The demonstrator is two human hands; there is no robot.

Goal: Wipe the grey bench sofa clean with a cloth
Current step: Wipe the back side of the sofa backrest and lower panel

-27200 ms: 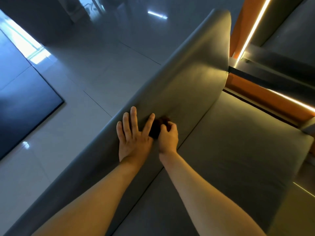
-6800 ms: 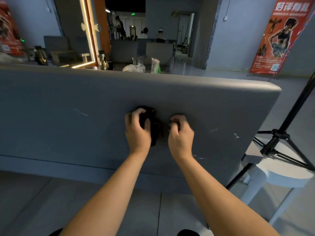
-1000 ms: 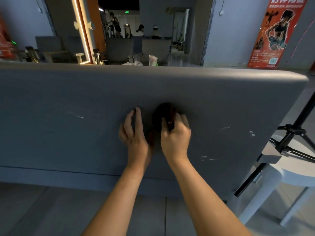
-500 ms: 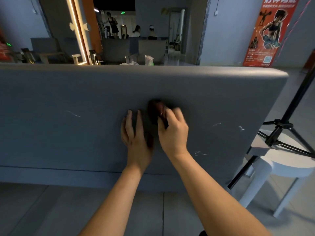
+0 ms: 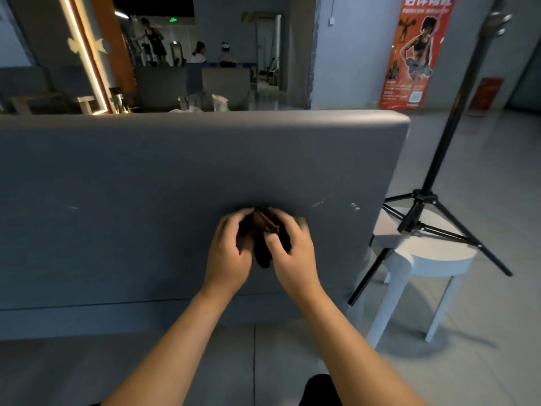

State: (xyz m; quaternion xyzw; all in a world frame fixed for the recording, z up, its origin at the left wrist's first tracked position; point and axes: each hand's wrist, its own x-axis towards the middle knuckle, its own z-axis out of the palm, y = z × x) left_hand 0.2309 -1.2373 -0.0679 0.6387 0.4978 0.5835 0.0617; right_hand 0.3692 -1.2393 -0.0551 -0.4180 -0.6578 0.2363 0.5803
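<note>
1. The person faces the back panel of the grey sofa (image 5: 146, 177). The dark cloth (image 5: 262, 253) is bunched up between the two hands, against the panel about halfway up and toward its right end.
2. The left hand (image 5: 227, 250) curls its fingers round the left side of the cloth and the right hand (image 5: 294, 249) pinches the right side. Each grip is therefore closed round the cloth, and neither hand is free.
3. The step in hand looks like regathering the cloth for a stroke. It is best folded into a flat pad with a fresh face outward. A tight wad would put little fabric on the panel.
4. One hand should then take the pad under a flat palm and press evenly. The other can brace on the panel beside it.
5. The pale scuffs (image 5: 318, 204) just right of the hands are the nearest target, and a fainter mark (image 5: 73, 207) lies well to the left. Overlapping strokes from the top edge down to the lower seam would likely cover both.
6. A tripod (image 5: 421, 200) straddles a white stool (image 5: 433, 253) just beside the sofa's right end. Strokes near that edge should stay short so that an elbow does not catch a tripod leg.
</note>
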